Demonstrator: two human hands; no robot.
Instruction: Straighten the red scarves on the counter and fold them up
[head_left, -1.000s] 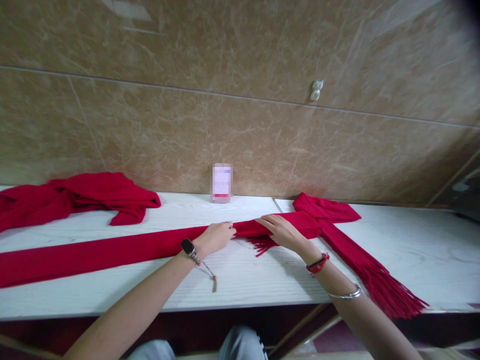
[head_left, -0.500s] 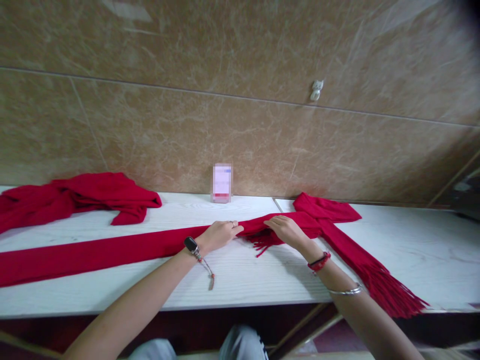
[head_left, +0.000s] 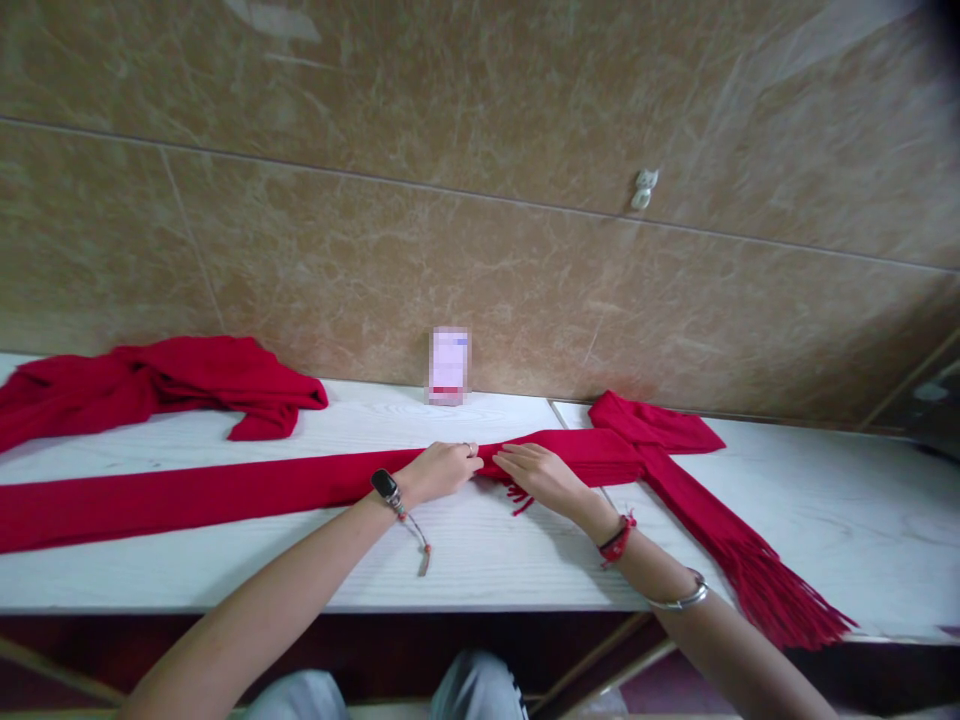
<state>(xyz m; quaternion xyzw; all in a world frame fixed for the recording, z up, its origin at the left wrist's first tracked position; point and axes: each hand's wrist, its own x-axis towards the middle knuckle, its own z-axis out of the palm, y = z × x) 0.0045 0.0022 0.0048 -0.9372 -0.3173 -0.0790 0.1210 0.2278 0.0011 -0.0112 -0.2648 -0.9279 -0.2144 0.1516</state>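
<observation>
A long red scarf [head_left: 300, 482] lies in a folded strip along the white table. My left hand [head_left: 442, 470] is closed on the strip near its middle, fingers curled over the cloth. Just to its right, my right hand [head_left: 544, 475] lies palm down on the folded cloth, its fingers stretched out toward my left hand. Red fringe [head_left: 517, 497] sticks out below the cloth between the two hands. Beyond my right hand, the layered strip meets a second red piece [head_left: 660, 425], folded over at the back, with a fringed end [head_left: 795, 590] hanging toward the front edge.
Crumpled red cloth [head_left: 202, 375] is heaped at the back left. A phone [head_left: 448, 365], blurred out, leans against the brown marbled wall [head_left: 360, 240]. A small white cat-shaped hook [head_left: 644, 188] is fixed to the wall. The white table [head_left: 465, 570] ends just before my knees.
My right hand has slid left along the scarf, closer to my left hand, and its fingers now lie flatter. Less fringe shows. My left hand has barely moved.
</observation>
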